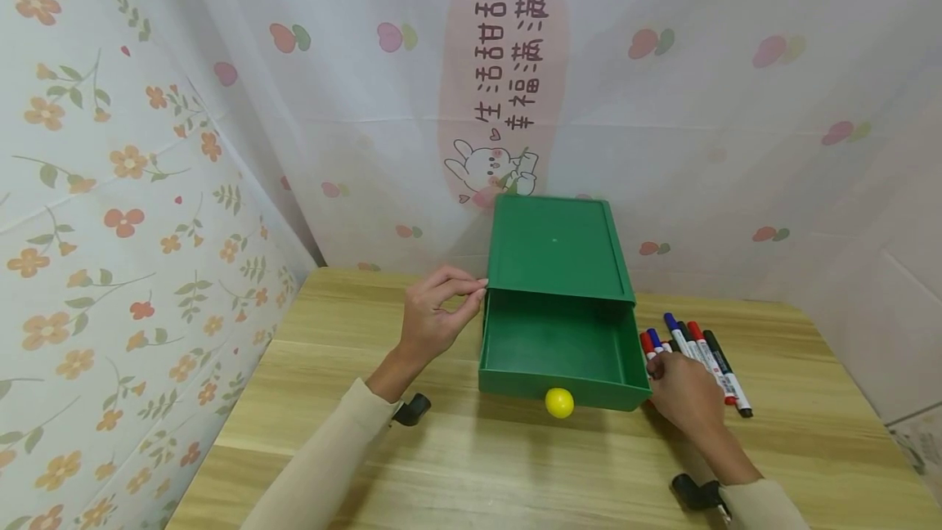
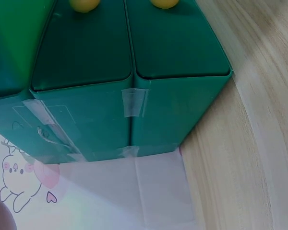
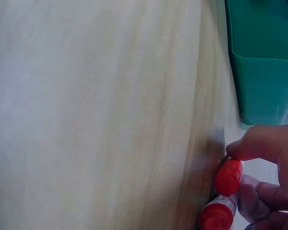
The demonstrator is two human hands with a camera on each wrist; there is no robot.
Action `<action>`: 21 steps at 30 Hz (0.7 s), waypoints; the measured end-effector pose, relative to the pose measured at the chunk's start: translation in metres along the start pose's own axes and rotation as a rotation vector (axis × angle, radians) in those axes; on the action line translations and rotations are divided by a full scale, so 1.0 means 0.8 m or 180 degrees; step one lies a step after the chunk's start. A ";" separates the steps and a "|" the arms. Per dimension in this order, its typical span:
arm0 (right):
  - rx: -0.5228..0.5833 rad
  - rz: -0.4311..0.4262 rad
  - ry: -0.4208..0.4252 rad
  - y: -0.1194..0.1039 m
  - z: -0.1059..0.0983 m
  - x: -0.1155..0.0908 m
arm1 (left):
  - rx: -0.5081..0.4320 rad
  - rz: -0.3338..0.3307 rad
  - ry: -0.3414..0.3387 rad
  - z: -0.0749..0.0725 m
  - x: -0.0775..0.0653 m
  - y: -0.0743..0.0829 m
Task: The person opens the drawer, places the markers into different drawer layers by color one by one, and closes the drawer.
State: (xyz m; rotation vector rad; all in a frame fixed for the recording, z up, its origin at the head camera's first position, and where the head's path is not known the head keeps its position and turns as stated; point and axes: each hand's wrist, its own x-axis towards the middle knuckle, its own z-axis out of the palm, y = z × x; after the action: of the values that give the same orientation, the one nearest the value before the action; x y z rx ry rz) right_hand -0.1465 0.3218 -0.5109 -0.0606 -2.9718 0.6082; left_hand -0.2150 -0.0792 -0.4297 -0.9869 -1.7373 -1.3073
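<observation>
A green drawer cabinet (image 1: 555, 244) stands on the table, its top drawer (image 1: 562, 391) pulled out with bare floor visible. A yellow knob (image 1: 559, 403) is on the drawer's front. My left hand (image 1: 434, 313) pinches the cabinet's upper left front corner between thumb and fingertips. To the right of the drawer, my right hand (image 1: 688, 391) is among whiteboard markers (image 1: 695, 346). In the right wrist view its thumb and fingers pinch a red-ended marker (image 3: 228, 176), with another red-ended marker (image 3: 216, 215) just beside it.
Lower drawers with yellow knobs (image 2: 84, 4) show shut in the left wrist view. Clear tape (image 2: 134, 101) joins the stacked units. Several white markers with red, blue and black caps lie right of the cabinet on the wooden table (image 1: 441, 464). A printed curtain (image 1: 353, 145) hangs behind.
</observation>
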 end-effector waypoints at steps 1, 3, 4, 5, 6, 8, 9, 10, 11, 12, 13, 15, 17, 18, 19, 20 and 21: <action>-0.0005 0.0001 -0.0001 0.000 0.000 0.000 | 0.0005 -0.0003 -0.0001 0.000 0.000 0.000; -0.0017 0.0006 -0.0002 -0.001 -0.001 0.001 | 0.0018 -0.0007 -0.0003 -0.001 0.000 0.001; -0.0030 0.0010 -0.0004 -0.001 -0.001 0.001 | 0.0020 -0.0011 -0.0004 -0.001 0.000 0.001; -0.0046 0.0011 -0.0001 -0.001 -0.001 0.002 | 0.0020 -0.0016 -0.0006 -0.001 0.000 0.001; -0.0055 0.0015 -0.0008 -0.001 0.000 0.002 | 0.0017 -0.0015 -0.0006 -0.001 0.000 0.000; -0.0076 0.0019 -0.0016 -0.001 0.001 0.003 | 0.0011 -0.0009 -0.0004 -0.001 -0.001 -0.001; -0.0090 0.0016 -0.0016 -0.001 0.002 0.003 | 0.0005 -0.0010 -0.0002 -0.001 -0.001 -0.001; -0.0098 0.0015 -0.0016 -0.001 0.002 0.004 | -0.0002 -0.0006 0.0001 -0.001 -0.001 -0.002; -0.0100 0.0017 -0.0017 -0.001 0.003 0.004 | -0.0010 0.0002 0.0003 -0.001 -0.001 -0.002; -0.0096 0.0024 -0.0019 -0.001 0.003 0.004 | -0.0015 0.0008 0.0006 -0.001 -0.001 -0.003; -0.0096 0.0029 -0.0014 -0.001 0.004 0.004 | -0.0022 0.0009 0.0009 0.000 -0.001 -0.003; -0.0078 0.0057 -0.0012 -0.001 0.004 0.004 | -0.0034 0.0016 0.0007 0.000 -0.002 -0.004; -0.0053 0.0084 -0.0007 -0.002 0.003 0.003 | -0.0036 0.0019 0.0006 0.000 -0.002 -0.004; -0.0034 0.0098 -0.0011 -0.002 0.002 0.003 | -0.0034 0.0014 0.0004 0.000 -0.002 -0.004; -0.0017 0.0108 -0.0010 -0.003 0.001 0.002 | -0.0033 0.0013 0.0001 0.000 -0.002 -0.004; 0.0000 0.0113 0.0002 -0.003 0.001 0.002 | -0.0030 0.0017 -0.0001 0.000 -0.002 -0.004; 0.0014 0.0112 0.0016 -0.003 0.000 0.001 | -0.0026 0.0015 -0.0001 0.000 -0.001 -0.003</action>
State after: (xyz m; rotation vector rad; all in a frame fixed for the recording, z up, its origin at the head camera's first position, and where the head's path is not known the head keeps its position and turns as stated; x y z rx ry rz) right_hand -0.1477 0.3195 -0.5097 -0.1141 -2.9704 0.6176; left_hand -0.2168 -0.0798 -0.4316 -0.9952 -1.7304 -1.3122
